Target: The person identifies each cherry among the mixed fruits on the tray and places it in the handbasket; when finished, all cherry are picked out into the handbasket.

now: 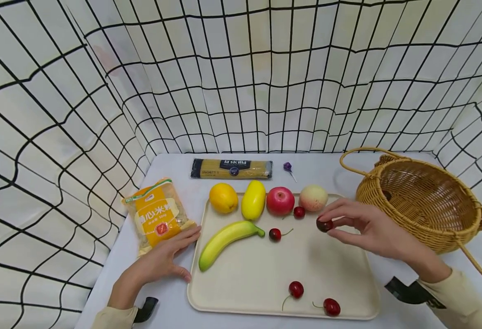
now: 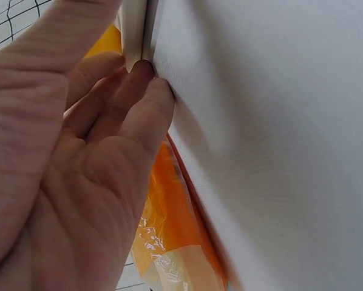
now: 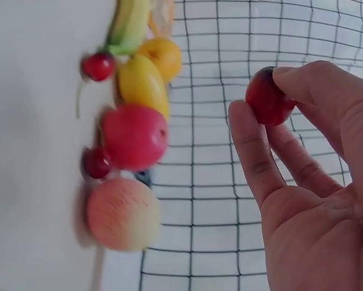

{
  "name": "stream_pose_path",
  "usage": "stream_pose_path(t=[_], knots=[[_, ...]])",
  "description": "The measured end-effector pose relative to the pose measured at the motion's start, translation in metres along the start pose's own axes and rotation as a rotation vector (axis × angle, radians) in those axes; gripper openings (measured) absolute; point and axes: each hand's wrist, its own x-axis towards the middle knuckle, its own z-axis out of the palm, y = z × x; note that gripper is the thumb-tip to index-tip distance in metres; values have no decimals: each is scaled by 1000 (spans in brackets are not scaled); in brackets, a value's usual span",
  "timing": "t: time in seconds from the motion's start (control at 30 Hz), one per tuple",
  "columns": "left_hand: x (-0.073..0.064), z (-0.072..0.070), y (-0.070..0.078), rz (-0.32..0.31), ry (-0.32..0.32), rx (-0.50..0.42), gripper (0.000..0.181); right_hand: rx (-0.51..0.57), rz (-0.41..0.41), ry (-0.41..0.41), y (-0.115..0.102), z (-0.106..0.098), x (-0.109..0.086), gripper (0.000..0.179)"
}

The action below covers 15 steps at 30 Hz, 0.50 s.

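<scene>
Above the right part of the beige tray (image 1: 257,283), my right hand (image 1: 366,228) pinches a dark red cherry (image 3: 269,100) between thumb and fingertips. My left hand (image 1: 163,260) lies at the tray's left edge, fingers extended and touching its side, close to an orange food packet (image 1: 158,214). Beside the banana (image 1: 226,242) is a cherry with a stem (image 1: 275,234). Another cherry (image 1: 299,212) rests between the red apple-like fruit (image 1: 280,201) and the peach (image 1: 313,198). Two more cherries, one of them a stemmed cherry (image 1: 296,289), lie near the tray's front edge.
An orange (image 1: 223,198) and a yellow oval fruit (image 1: 254,200) line the tray's back edge. Behind them lie a spaghetti pack (image 1: 232,169) and a purple-headed lollipop (image 1: 288,167). A wicker basket (image 1: 422,205) with handles stands tilted at the right. Black netting over white cloth surrounds the table.
</scene>
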Motion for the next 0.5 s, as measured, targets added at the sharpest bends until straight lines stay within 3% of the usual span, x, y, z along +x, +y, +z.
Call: stream_pose_path(t=[0.13, 0.23, 0.5], knots=[[0, 3, 0, -23, -10, -8, 110, -78, 26, 57, -8, -29, 0, 45], [0, 3, 0, -16, -16, -7, 110, -147, 91, 101, -13, -51, -2, 43], [0, -1, 3, -22, -8, -1, 109, -200, 189, 178, -21, -100, 9, 35]])
